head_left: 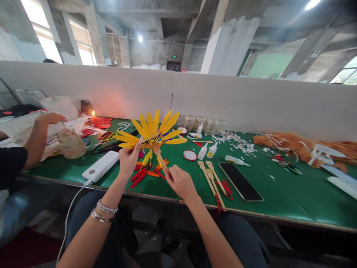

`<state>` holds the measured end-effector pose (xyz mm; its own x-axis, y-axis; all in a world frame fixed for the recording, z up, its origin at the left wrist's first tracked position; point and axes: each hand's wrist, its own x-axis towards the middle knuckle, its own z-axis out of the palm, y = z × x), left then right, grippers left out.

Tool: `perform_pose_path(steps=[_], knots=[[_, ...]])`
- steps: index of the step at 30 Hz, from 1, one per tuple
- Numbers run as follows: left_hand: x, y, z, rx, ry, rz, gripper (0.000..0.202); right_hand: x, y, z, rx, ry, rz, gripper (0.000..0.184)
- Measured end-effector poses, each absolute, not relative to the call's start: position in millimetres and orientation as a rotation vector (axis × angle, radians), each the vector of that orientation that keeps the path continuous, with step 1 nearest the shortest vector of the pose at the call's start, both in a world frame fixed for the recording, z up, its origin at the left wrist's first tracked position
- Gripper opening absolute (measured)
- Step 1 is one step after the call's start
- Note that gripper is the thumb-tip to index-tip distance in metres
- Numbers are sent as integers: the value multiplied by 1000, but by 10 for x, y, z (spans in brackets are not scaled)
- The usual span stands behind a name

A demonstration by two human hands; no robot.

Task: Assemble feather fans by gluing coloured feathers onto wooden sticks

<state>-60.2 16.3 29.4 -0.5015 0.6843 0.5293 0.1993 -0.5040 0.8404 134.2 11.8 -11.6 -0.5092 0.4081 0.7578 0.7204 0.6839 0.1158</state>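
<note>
A fan of yellow feathers spreads out above the green table, its quills meeting at the head of a wooden handle. My right hand is closed around the lower end of that handle, and the fan tilts up to the left. At the fan's left side, my left hand has its thumb and fingers pinched on the base of a yellow feather; the exact contact is partly hidden. Under the fan, red feathers and some orange ones lie on the table.
Right of my hands lie several wooden handles with red tassels, a phone and glue bottles. A white power bank with a cable lies left. Beyond it are scissors, a lit flame and a co-worker's arm.
</note>
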Motion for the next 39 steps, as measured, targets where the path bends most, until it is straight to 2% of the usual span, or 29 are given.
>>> perform_pose_path(steps=[10, 17, 21, 28, 39], knots=[[-640, 134, 386, 1473, 1290, 1914, 35, 1344, 138, -124, -865, -2148, -492, 29], [-689, 119, 410, 1523, 1168, 1864, 28, 1346, 135, -114, -859, -2138, -480, 28], [-709, 103, 395, 1566, 1233, 1835, 33, 1351, 135, -92, -860, -2125, -480, 29], [-679, 131, 411, 1352, 1178, 2072, 26, 1364, 147, -112, -858, -2152, -516, 29], [-659, 198, 358, 1148, 1100, 2170, 26, 1359, 141, -118, -857, -2184, -562, 29]])
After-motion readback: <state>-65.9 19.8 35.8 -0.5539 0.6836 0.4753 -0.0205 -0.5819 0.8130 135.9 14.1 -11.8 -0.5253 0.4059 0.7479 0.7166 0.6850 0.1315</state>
